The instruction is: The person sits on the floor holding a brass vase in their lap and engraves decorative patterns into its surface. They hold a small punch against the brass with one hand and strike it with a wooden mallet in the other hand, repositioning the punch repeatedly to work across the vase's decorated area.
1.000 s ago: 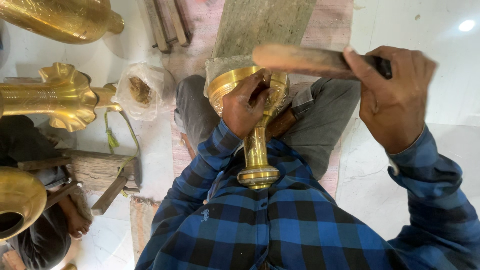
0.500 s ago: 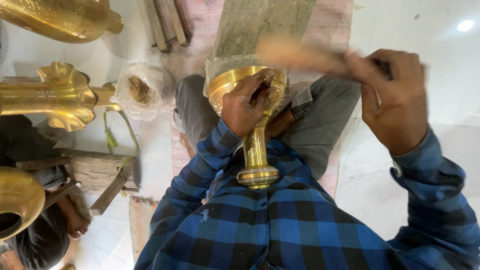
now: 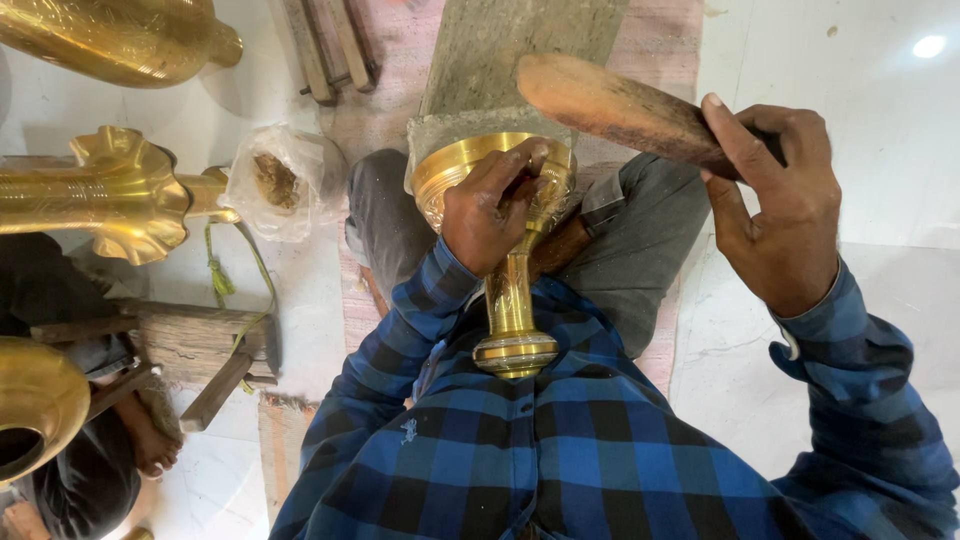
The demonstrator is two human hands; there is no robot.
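Gripping a brass stand (image 3: 512,300) near its wide top, the left hand (image 3: 490,205) has its fingers curled over the rim and clamped on the metal. The stand lies tilted across the person's lap, its ringed foot resting against the blue checked shirt (image 3: 560,450) and its top touching a grey stone block (image 3: 500,70) on the floor. The right hand (image 3: 775,210) is raised beside it, fingers closed tight around the handle end of a wooden mallet (image 3: 615,105), whose rounded head hangs just above the stand's rim. To the left lie more brass pieces (image 3: 110,190), a plastic bag (image 3: 280,180) and a wooden stool (image 3: 190,345); another person's bare foot (image 3: 150,440) shows near it.
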